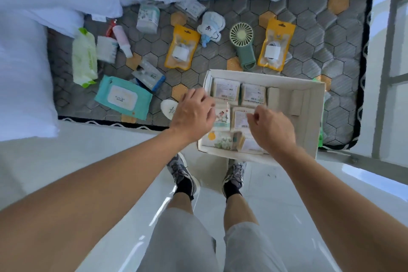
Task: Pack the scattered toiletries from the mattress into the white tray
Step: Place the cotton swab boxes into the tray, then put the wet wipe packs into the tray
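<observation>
The white tray (318, 117) rests on the mattress's near edge and holds several cotton-swab boxes (226, 90) and small packs. My left hand (192, 115) hovers over the tray's left rim, fingers curled down, next to a small illustrated pack (221, 117); whether it grips the pack is hidden. My right hand (271, 128) is over the tray's near half, fingers loosely bent above a swab box (240, 119), nothing visibly held. On the mattress (309, 6) lie a teal wipes pack (122, 97), a green wipes pack (85, 57), a pink bottle (122, 40) and a white oval item (169, 108).
Also on the mattress: two yellow cable pouches (182, 46) (276, 44), a green handheld fan (242, 46), a plush toy (210, 26), a tissue canister (148, 16). White pillows (22, 73) and a duvet border the left and far sides. A metal bed frame (390, 51) stands at right.
</observation>
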The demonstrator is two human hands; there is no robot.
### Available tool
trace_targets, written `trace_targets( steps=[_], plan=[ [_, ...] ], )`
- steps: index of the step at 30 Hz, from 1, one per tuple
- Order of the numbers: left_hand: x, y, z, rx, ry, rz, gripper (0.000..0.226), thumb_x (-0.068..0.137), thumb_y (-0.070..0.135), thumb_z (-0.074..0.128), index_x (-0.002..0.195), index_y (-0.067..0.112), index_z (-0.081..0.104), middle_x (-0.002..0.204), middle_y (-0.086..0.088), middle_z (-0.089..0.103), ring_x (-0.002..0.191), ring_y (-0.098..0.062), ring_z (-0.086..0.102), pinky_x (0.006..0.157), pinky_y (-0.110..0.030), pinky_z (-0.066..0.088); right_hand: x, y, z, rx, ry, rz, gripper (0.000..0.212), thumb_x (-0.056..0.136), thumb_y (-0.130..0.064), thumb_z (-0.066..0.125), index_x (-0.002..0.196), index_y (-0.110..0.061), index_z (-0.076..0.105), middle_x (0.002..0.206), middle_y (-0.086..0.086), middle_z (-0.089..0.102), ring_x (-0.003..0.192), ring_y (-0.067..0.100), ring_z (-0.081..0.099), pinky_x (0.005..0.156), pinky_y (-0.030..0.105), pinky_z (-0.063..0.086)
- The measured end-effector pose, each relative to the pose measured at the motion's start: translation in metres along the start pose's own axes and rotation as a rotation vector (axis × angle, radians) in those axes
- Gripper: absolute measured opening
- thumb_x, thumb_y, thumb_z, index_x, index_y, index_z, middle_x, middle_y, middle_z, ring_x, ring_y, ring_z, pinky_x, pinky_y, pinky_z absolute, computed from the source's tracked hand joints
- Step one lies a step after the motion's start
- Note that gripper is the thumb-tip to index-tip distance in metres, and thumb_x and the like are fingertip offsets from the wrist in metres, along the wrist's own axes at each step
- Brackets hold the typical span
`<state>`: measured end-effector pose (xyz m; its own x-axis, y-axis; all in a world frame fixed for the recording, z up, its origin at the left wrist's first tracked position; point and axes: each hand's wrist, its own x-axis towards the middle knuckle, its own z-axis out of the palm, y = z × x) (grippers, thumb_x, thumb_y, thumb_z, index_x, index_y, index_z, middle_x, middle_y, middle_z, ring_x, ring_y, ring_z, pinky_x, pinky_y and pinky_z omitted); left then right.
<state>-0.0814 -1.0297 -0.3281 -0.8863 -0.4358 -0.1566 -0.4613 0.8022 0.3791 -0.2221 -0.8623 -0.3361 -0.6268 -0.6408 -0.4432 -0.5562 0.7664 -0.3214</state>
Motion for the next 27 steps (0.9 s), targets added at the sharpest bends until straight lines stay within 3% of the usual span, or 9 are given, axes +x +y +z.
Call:
trace_targets(
  steps=[3,5,9,11,14,16,20,24,27],
  plan=[
    [-0.005,-0.02,-0.016,-0.28,-0.193,-0.304,0.019,0.101,0.031,0.054,0.102,0.013,0.06,0.085,0.002,0.057,0.08,-0.022,0.057,0.068,-0.034,0.045,-0.003,-0.036,-0.006,-0.06,-0.091,-0.117,0.035,0.102,-0.032,0.048,0.07,-0.017,0.049,0.065,0.001,0.056,0.051,0.017,0.05,0.045,0.026,0.037],
    [-0.011,-0.038,-0.024,-0.429,-0.302,-0.445,0.028,0.103,0.039,0.052,0.111,0.014,0.06,0.092,0.002,0.061,0.089,-0.022,0.06,0.076,-0.034,0.049,-0.006,-0.065,-0.008,-0.026,-0.01,-0.257,0.03,0.1,-0.028,0.054,0.074,-0.013,0.057,0.068,0.004,0.06,0.052,0.022,0.052,0.046,0.028,0.042],
    [-0.021,-0.085,-0.041,-0.495,-0.249,-0.518,0.026,0.103,0.032,0.053,0.112,0.011,0.065,0.098,0.0,0.064,0.091,-0.019,0.061,0.078,-0.032,0.05,0.003,-0.133,-0.003,0.08,0.085,-0.447,0.021,0.094,-0.015,0.065,0.074,-0.009,0.064,0.064,-0.001,0.057,0.048,0.022,0.05,0.042,0.022,0.037],
    [-0.025,-0.124,-0.047,-0.457,-0.264,-0.567,0.021,0.101,0.027,0.054,0.108,0.012,0.066,0.102,-0.005,0.067,0.092,-0.021,0.062,0.076,-0.033,0.05,0.02,-0.163,0.013,0.041,-0.009,-0.468,0.02,0.095,-0.016,0.064,0.076,-0.009,0.066,0.061,0.0,0.059,0.047,0.022,0.054,0.042,0.032,0.048],
    [-0.027,-0.197,-0.054,-0.38,-0.093,-0.689,0.018,0.098,0.021,0.054,0.1,0.008,0.067,0.099,-0.01,0.068,0.092,-0.025,0.063,0.08,-0.042,0.055,0.049,-0.205,0.041,-0.007,-0.201,-0.344,0.022,0.096,-0.029,0.056,0.087,-0.013,0.068,0.072,0.003,0.066,0.063,0.024,0.064,0.059,0.041,0.058],
    [-0.023,-0.246,-0.06,-0.321,0.079,-0.79,0.021,0.096,0.022,0.058,0.108,0.008,0.066,0.11,-0.008,0.064,0.101,-0.024,0.061,0.084,-0.041,0.055,0.07,-0.236,0.059,0.036,-0.283,-0.252,0.02,0.096,-0.031,0.055,0.096,-0.016,0.068,0.085,0.003,0.07,0.079,0.024,0.065,0.071,0.04,0.058],
    [0.001,-0.339,-0.083,-0.254,0.243,-0.992,0.06,0.087,0.038,0.069,0.14,0.016,0.049,0.14,-0.012,0.043,0.129,-0.029,0.043,0.103,-0.041,0.045,0.102,-0.293,0.086,0.07,-0.343,-0.158,0.02,0.097,-0.035,0.054,0.105,-0.022,0.067,0.099,-0.003,0.07,0.086,0.017,0.063,0.062,0.03,0.05],
    [0.032,-0.406,-0.082,-0.317,-0.041,-0.999,0.114,0.072,0.072,0.073,0.159,0.021,0.019,0.161,-0.014,0.025,0.144,-0.037,0.032,0.112,-0.048,0.038,0.127,-0.338,0.104,0.131,-0.321,-0.176,0.019,0.1,-0.026,0.051,0.099,-0.014,0.065,0.088,0.001,0.069,0.071,0.016,0.065,0.053,0.033,0.054],
    [0.046,-0.415,-0.073,-0.37,-0.173,-1.027,0.131,0.068,0.075,0.075,0.161,0.032,-0.005,0.169,-0.016,0.003,0.152,-0.041,0.018,0.117,-0.057,0.031,0.147,-0.363,0.114,0.187,-0.241,-0.164,0.016,0.099,-0.022,0.054,0.108,-0.016,0.065,0.088,-0.007,0.066,0.065,0.002,0.055,0.048,0.013,0.038]
  ],
)
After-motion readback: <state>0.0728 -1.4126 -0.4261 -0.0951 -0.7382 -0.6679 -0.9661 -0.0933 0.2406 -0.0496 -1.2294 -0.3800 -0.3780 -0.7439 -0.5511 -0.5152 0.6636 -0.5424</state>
